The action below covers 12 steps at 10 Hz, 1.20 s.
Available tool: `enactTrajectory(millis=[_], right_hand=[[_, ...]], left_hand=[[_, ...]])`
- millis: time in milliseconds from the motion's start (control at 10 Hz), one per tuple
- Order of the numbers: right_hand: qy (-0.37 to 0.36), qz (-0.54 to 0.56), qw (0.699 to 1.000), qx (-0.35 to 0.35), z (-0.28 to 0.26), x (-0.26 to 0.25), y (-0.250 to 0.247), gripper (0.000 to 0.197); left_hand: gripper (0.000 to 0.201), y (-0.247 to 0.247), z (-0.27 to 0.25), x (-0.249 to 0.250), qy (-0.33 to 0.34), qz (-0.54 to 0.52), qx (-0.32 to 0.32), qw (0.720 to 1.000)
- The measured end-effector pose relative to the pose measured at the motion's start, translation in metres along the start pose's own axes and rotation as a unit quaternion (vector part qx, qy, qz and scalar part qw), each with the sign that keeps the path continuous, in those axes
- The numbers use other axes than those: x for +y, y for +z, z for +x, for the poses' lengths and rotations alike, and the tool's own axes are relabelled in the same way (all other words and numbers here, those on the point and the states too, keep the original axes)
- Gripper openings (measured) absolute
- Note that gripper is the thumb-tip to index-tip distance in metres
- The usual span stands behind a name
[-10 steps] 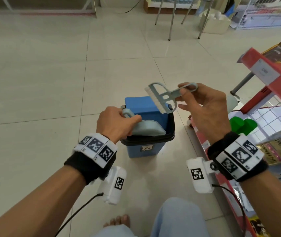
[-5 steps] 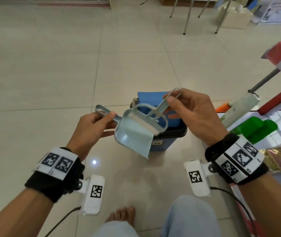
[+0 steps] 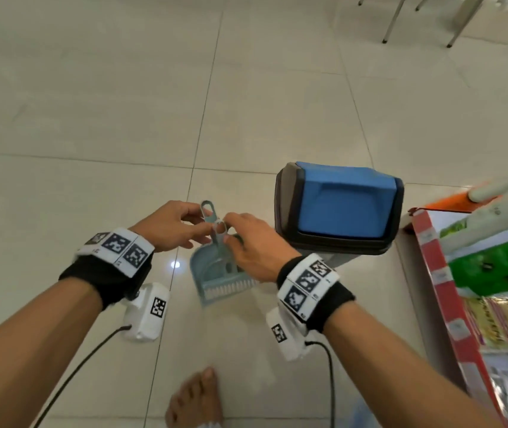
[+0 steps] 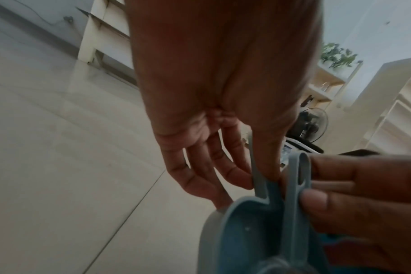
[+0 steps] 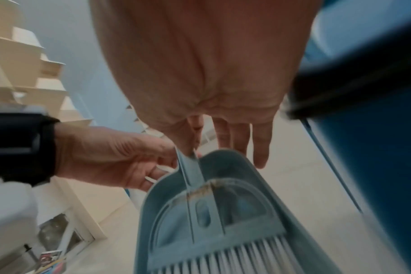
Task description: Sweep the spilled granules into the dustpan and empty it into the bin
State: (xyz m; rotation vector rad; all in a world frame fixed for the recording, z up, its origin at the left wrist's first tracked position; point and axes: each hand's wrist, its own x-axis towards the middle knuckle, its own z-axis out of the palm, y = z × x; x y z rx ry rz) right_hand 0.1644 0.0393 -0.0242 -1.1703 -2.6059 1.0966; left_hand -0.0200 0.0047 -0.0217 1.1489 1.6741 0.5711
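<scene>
- Nearest the camera in the head view, a bare foot (image 3: 195, 400) stands on the pale tiled floor (image 3: 92, 118), with both forearms reaching forward above it.
- Just beyond, the dustpan (image 3: 212, 273) is a small grey-blue plastic scoop with a loop-ended handle, its open lip pointing back toward the person.
- Inside the pan lies the brush (image 5: 223, 222), same grey-blue, with white bristles at the pan's lip and brownish specks along its curved back.
- The left hand (image 3: 172, 225) pinches the dustpan handle between thumb and fingertips, its other fingers loosely extended.
- The right hand (image 3: 256, 245) pinches the brush's looped handle between thumb and forefinger; the remaining fingers hang straight over the pan.
- Just right of the hands stands the bin (image 3: 339, 208), blue with a dark rim and a closed blue swing lid.
- Farther right is a red shelf (image 3: 438, 273) holding green packaging.
</scene>
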Motion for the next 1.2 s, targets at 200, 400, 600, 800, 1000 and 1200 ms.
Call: enactTrajectory(millis=[200, 400, 600, 800, 1000, 1200], right_hand=[[0.08, 0.091, 0.988, 0.098, 0.03, 0.041, 0.067, 0.008], [0.188, 0.106, 0.965, 0.152, 0.076, 0.082, 0.092, 0.015], [0.266, 0.096, 0.949, 0.138, 0.118, 0.112, 0.092, 0.027], [0.267, 0.066, 0.949, 0.157, 0.129, 0.118, 0.093, 0.032], [0.255, 0.006, 0.956, 0.145, 0.123, 0.109, 0.088, 0.028], [0.221, -0.036, 0.968, 0.112, 0.105, 0.067, 0.063, 0.043]], left_hand=[[0.029, 0.01, 0.045, -0.049, -0.025, -0.046, 0.033, 0.998], [0.057, 0.035, 0.074, -0.097, -0.104, -0.087, 0.077, 0.988], [0.062, 0.05, 0.096, -0.112, -0.111, -0.118, 0.067, 0.985], [0.067, 0.058, 0.105, -0.107, -0.107, -0.086, 0.075, 0.988], [0.061, 0.055, 0.091, -0.103, -0.091, -0.042, 0.085, 0.991], [0.065, 0.035, 0.05, -0.077, -0.052, 0.228, 0.09, 0.968]])
